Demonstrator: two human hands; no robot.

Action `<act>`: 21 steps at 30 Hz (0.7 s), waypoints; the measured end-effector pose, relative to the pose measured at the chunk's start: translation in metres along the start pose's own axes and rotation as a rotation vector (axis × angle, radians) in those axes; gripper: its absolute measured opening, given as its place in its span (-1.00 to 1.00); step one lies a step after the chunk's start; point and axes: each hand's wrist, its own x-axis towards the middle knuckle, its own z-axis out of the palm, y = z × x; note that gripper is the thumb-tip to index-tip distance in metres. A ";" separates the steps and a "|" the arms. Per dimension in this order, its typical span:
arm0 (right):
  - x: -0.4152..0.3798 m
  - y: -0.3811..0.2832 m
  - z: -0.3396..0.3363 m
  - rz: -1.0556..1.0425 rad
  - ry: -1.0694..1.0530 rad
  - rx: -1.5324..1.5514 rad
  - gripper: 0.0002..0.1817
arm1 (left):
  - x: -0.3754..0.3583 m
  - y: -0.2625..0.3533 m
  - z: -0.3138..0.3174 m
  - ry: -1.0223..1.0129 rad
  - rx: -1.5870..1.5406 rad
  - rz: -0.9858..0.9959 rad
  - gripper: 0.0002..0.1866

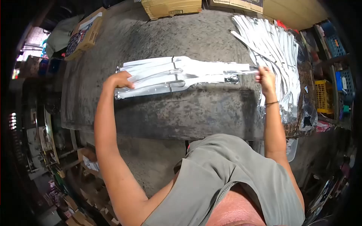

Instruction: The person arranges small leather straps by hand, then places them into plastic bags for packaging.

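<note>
A bundle of long white strips in clear plastic wrapping (158, 77) lies crosswise over the dark, stained table (181, 116). My left hand (122, 80) rests on the bundle's left end, with its fingers spread over the strips. At the right end my right hand (266, 77) has its fingers closed on the narrow clear plastic end of the wrapping. Just behind and beside my right hand is a large pile of loose white strips (281, 52), spread along the table's right side.
Cardboard boxes stand at the far edge (171, 8) and far left (85, 35). Shelves on the right hold a yellow basket (324, 97) and a blue basket (335, 46). Clear plastic (309, 113) hangs at the table's right corner. More boxes (88, 162) are at the lower left.
</note>
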 end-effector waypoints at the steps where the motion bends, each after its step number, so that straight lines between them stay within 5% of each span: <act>1: -0.001 0.001 -0.001 -0.003 0.011 0.006 -0.77 | 0.009 -0.016 -0.002 0.001 0.012 -0.047 -0.46; 5: 0.024 0.032 0.049 0.176 0.026 -0.067 -0.77 | 0.081 -0.051 0.002 0.008 0.046 -0.214 -0.45; 6: 0.034 0.042 0.053 0.188 0.019 -0.087 -0.78 | 0.081 -0.036 0.005 0.151 0.131 -0.306 -0.42; 10: 0.051 0.068 0.054 0.181 0.039 -0.200 -0.79 | 0.095 -0.001 0.009 0.057 0.160 -0.428 -0.43; 13: 0.056 0.079 0.054 0.126 0.052 -0.323 -0.73 | 0.116 -0.012 0.036 0.455 0.212 -0.368 -0.40; 21: 0.036 0.082 0.015 -0.061 0.266 -0.447 -0.67 | 0.095 0.136 0.068 1.034 -0.159 0.414 -0.51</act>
